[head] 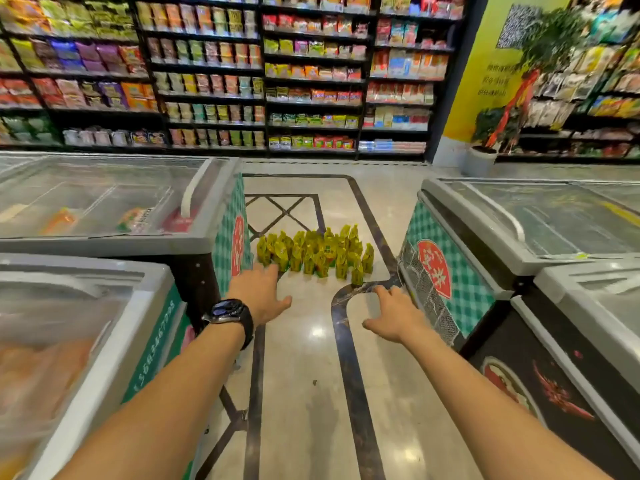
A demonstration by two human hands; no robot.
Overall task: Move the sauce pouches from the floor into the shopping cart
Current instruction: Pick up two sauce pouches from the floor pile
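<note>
Sauce pouches yellow-green, upright on floor, print unreadable; left hand, right hand fingers loosely spread, empty.

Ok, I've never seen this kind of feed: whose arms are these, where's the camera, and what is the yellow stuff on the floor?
There is one picture, from a wide-angle camera worn on a person's head, looking forward and down. No machine: both bare arms are that person's. The left hand, its wrist wearing a black wristwatch, and the right hand reach forward, fingers spread, holding nothing. Ahead, a cluster of yellow-green sauce pouches stands on the glossy tiled floor between glass-topped grey chest freezers. No shopping cart shows.
</note>
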